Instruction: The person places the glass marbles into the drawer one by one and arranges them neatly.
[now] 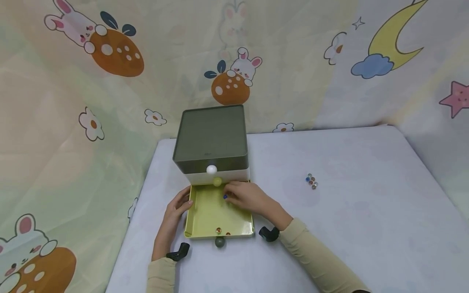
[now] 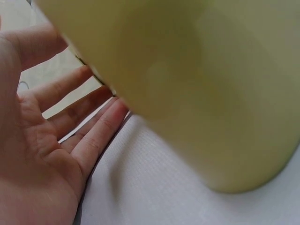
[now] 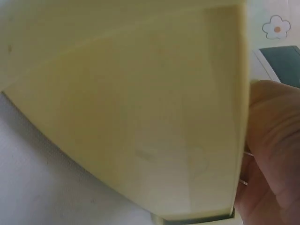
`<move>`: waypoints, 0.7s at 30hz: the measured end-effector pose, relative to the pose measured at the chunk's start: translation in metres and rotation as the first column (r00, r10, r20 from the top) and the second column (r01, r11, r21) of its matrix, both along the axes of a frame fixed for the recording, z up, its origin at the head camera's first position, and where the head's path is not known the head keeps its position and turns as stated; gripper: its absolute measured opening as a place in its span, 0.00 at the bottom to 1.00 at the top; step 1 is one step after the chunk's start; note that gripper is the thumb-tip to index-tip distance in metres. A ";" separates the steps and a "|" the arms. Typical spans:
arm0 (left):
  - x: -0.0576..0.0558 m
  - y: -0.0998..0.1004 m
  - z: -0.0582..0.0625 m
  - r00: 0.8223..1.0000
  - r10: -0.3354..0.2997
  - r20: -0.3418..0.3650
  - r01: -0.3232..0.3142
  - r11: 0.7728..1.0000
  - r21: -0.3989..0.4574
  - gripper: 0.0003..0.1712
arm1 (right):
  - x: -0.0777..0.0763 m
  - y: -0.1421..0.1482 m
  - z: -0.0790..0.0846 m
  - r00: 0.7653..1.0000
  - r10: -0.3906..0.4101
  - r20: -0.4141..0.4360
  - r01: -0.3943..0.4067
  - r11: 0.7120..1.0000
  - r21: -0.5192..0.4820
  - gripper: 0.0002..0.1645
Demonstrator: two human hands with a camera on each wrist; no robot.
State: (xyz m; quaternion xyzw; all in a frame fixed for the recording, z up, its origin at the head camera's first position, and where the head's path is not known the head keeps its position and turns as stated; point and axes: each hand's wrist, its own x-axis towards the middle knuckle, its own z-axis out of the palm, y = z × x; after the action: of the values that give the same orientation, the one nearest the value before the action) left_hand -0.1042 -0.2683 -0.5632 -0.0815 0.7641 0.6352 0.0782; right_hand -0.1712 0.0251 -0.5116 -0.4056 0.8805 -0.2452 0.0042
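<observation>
A shallow yellow drawer (image 1: 205,211) stands pulled out from the bottom of a small cabinet (image 1: 214,134) with a green top. My left hand (image 1: 179,205) holds the drawer's left wall, thumb at the rim and fingers along the outside. In the left wrist view those fingers (image 2: 93,140) touch the drawer wall (image 2: 187,93). Over the back right of the drawer, my right hand (image 1: 247,197) pinches a small blue marble (image 1: 225,197) at its fingertips. An orange marble (image 1: 218,230) and a reddish one (image 1: 228,233) lie near the drawer's front. In the right wrist view the drawer hides the fingertips.
Several glass marbles (image 1: 311,181) lie clustered on the white-covered table (image 1: 348,228) to the right. Round knobs mark the cabinet's fronts: white (image 1: 211,169), yellow-green (image 1: 218,181) and dark green (image 1: 220,242). A patterned cloth (image 1: 176,81) hangs behind the table.
</observation>
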 end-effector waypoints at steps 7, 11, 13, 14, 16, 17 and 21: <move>0.002 0.001 0.000 1.000 0.000 -0.006 0.000 1.000 0.000 0.35 | -0.001 -0.010 -0.006 0.999 0.024 -0.036 -0.021 0.996 0.082 0.07; 0.004 0.000 -0.001 1.000 0.001 -0.004 -0.001 1.000 -0.002 0.35 | 0.002 -0.015 -0.009 0.999 0.033 -0.028 -0.029 0.992 0.124 0.08; 0.004 0.000 -0.001 1.000 0.000 -0.003 0.000 1.000 -0.004 0.35 | 0.003 -0.016 -0.009 0.999 0.028 -0.030 -0.024 0.989 0.143 0.08; 0.004 0.000 -0.001 1.000 0.003 -0.003 -0.003 1.000 -0.003 0.35 | 0.003 -0.017 -0.009 0.999 0.027 -0.033 -0.022 0.989 0.148 0.09; 0.004 0.000 0.000 1.000 0.005 -0.006 -0.005 1.000 -0.003 0.34 | 0.004 -0.019 -0.009 0.999 0.024 -0.046 -0.017 0.988 0.153 0.09; 0.004 0.000 0.000 1.000 0.004 -0.010 -0.004 1.000 -0.003 0.34 | 0.005 -0.020 -0.009 0.998 0.018 -0.054 -0.010 0.988 0.155 0.09; 0.004 0.001 0.001 1.000 -0.002 -0.016 0.002 1.000 -0.007 0.35 | 0.006 -0.022 -0.010 0.996 -0.009 -0.088 0.023 0.986 0.166 0.09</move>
State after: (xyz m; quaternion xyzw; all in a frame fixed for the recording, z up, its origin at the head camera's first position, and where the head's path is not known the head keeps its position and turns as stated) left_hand -0.1000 -0.2677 -0.5618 -0.0758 0.7670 0.6330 0.0725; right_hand -0.1652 0.0029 -0.5221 -0.4070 0.9006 -0.1526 -0.0020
